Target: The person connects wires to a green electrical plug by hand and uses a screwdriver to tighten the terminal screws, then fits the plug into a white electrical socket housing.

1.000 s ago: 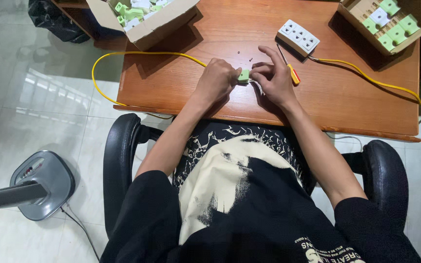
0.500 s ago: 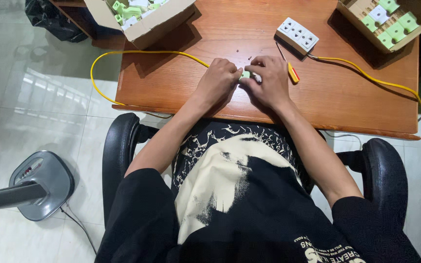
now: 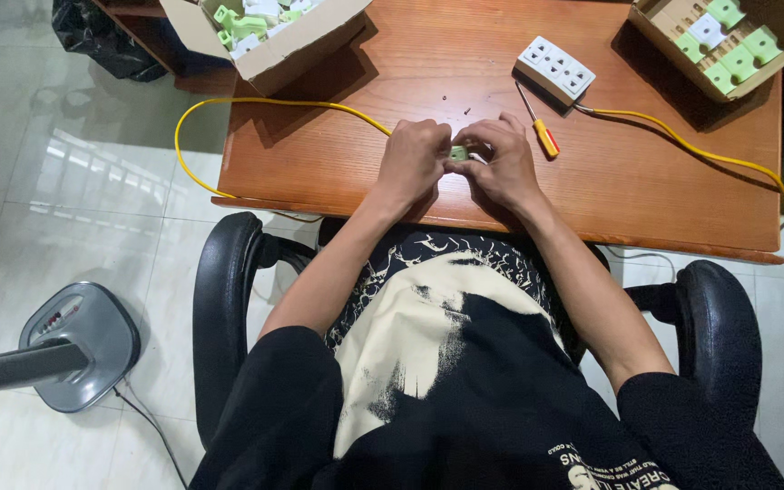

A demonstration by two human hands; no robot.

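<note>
Over the near edge of a brown wooden table (image 3: 646,191), my left hand (image 3: 410,163) and my right hand (image 3: 498,163) are pressed together around a small green plug piece (image 3: 458,153). Both sets of fingers pinch it, and most of the piece is hidden between them. A yellow cable (image 3: 256,102) runs from my left hand across the table and loops off its left edge. Just right of my right hand lies a screwdriver with a yellow and red handle (image 3: 544,138).
A white multi-socket block (image 3: 554,70) with its own yellow cable (image 3: 691,145) lies beyond my hands. Cardboard boxes of green and white parts stand at back left (image 3: 265,63) and back right (image 3: 728,45). A fan base (image 3: 74,340) stands on the tiled floor, left of the black chair.
My hands have closed in tighter around the green piece; the right hand's fingers, spread a second ago, are now curled over it. The camera view has shifted slightly.
</note>
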